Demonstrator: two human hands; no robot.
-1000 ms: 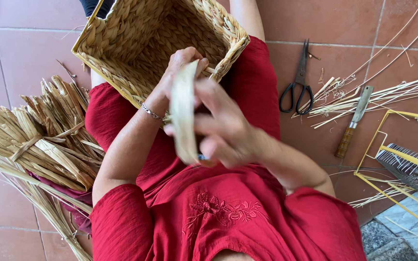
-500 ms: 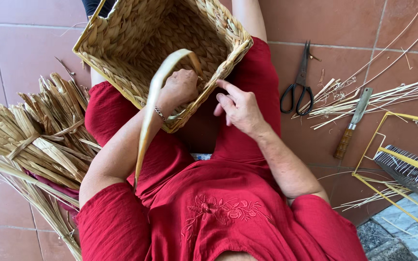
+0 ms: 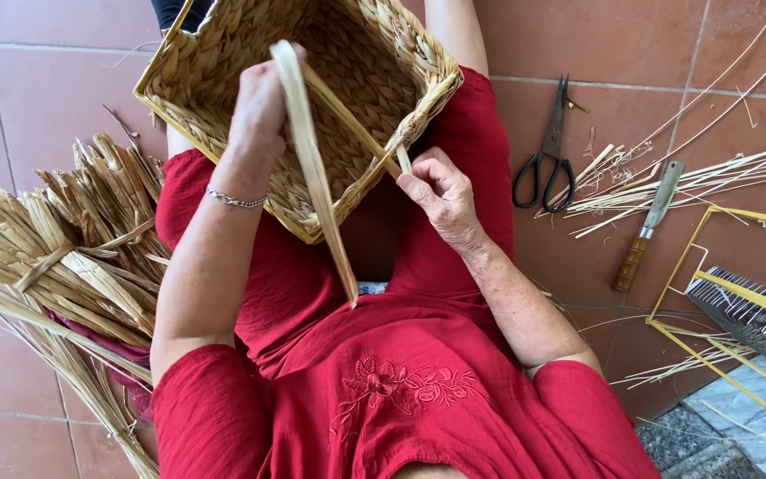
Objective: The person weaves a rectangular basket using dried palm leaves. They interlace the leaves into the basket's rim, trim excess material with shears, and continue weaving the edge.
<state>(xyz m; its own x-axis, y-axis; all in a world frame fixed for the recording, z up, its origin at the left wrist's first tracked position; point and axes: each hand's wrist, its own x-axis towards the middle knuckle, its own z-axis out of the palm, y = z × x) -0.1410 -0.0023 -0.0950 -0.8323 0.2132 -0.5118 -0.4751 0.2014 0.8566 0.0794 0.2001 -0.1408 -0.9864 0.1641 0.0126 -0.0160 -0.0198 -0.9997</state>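
the left hand (image 3: 259, 106) is gripping a long straw strand (image 3: 316, 177) at twelve o'clock over the woven basket (image 3: 223, 80); the right hand (image 3: 441, 195) is pinching the strand's end at the basket's four o'clock rim.

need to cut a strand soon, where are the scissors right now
In the head view the black-handled scissors lie on the red tile floor at the person's right, between the woven basket and the wooden-handled knife.

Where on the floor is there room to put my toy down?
Bare red floor tiles lie left of the square woven straw basket, above the bundled dry straw. More bare tile sits above the black scissors. The right side is crowded with thin reeds, a wooden-handled knife and yellow wire frames.
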